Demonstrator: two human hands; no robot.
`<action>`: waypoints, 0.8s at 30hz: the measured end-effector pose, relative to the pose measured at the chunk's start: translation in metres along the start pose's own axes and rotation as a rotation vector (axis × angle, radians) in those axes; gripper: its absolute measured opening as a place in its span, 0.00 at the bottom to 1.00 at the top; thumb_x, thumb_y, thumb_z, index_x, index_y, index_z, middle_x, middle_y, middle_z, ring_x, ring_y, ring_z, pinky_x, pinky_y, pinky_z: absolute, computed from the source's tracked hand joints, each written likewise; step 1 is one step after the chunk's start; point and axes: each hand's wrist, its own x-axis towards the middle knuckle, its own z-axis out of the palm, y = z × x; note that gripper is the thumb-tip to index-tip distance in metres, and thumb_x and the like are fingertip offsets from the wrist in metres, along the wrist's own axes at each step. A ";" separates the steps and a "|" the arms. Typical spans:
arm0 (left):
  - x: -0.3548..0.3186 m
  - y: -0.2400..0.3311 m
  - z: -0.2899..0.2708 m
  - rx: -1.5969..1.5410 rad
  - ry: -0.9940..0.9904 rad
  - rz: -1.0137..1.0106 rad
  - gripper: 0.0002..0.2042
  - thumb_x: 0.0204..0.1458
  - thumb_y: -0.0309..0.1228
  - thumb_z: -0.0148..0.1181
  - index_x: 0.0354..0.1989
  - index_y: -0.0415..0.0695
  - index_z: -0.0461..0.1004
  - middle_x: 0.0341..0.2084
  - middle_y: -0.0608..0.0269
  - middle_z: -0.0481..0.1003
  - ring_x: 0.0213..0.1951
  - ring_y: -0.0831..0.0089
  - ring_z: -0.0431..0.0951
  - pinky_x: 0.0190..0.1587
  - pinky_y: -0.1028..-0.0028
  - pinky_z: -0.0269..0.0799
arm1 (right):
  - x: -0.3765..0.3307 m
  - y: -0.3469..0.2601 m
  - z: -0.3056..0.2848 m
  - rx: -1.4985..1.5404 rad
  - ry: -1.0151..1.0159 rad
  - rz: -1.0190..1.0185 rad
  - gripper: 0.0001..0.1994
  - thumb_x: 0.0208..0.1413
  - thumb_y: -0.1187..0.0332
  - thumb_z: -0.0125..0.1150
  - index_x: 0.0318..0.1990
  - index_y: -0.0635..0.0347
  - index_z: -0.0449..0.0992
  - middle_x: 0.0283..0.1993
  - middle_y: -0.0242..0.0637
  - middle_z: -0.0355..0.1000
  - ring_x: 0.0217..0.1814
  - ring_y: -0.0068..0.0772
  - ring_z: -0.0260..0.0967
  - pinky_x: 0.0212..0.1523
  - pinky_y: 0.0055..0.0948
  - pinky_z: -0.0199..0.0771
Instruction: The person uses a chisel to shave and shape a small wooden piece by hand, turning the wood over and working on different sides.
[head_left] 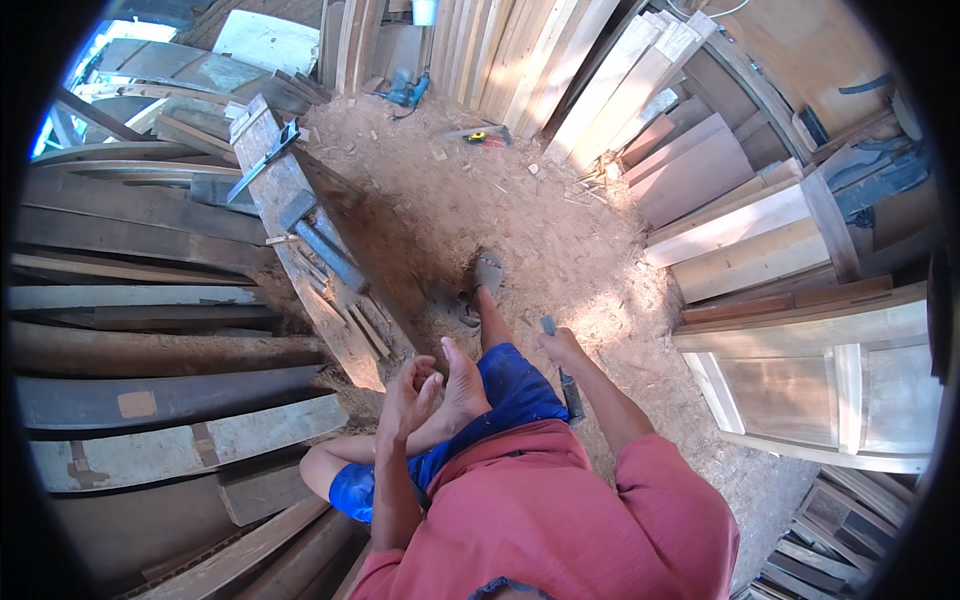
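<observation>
My left hand is raised beside my bare foot, which rests across the other leg. Its fingers are loosely curled and apart, and I see nothing in them. My right hand, out to the right of my knee, is closed round a dark tool with a slim handle. A blue-grey end of it pokes out above the fist; its exact kind is not clear. On the narrow plank bench ahead of my left hand lie a hammer with a thick blue-grey handle, a try square and several thin wood strips.
Long boards are stacked along the left. Planks lean at the back, and panelled wooden frames stand at the right. A blue power tool and a yellow-and-red item lie on the shaving-strewn floor.
</observation>
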 end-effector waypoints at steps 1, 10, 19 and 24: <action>-0.003 -0.007 0.000 0.004 0.002 -0.004 0.18 0.55 0.32 0.61 0.51 0.35 0.70 0.32 0.58 0.78 0.34 0.73 0.78 0.39 0.73 0.75 | 0.013 0.006 -0.004 0.001 -0.006 0.001 0.11 0.50 0.63 0.61 0.26 0.64 0.76 0.18 0.34 0.66 0.12 0.26 0.58 0.13 0.31 0.56; -0.010 -0.038 -0.003 0.119 -0.022 -0.126 0.14 0.59 0.30 0.57 0.48 0.35 0.70 0.27 0.67 0.73 0.30 0.81 0.70 0.34 0.78 0.69 | 0.134 -0.099 -0.132 0.140 0.588 -0.246 0.21 0.55 0.53 0.60 0.21 0.62 0.70 0.15 0.34 0.64 0.13 0.30 0.63 0.14 0.35 0.62; -0.008 -0.058 -0.003 0.102 0.019 -0.169 0.15 0.57 0.33 0.58 0.49 0.36 0.72 0.32 0.55 0.79 0.34 0.71 0.79 0.39 0.71 0.75 | 0.091 -0.090 -0.056 -0.006 0.293 -0.211 0.15 0.56 0.60 0.57 0.25 0.62 0.71 0.18 0.35 0.66 0.14 0.28 0.61 0.14 0.34 0.61; -0.005 -0.056 -0.015 0.123 0.079 -0.134 0.12 0.57 0.33 0.58 0.44 0.37 0.74 0.29 0.56 0.78 0.31 0.72 0.78 0.36 0.72 0.74 | 0.068 -0.014 0.013 -0.093 0.082 -0.018 0.16 0.54 0.59 0.57 0.25 0.65 0.72 0.19 0.39 0.67 0.18 0.32 0.66 0.18 0.37 0.63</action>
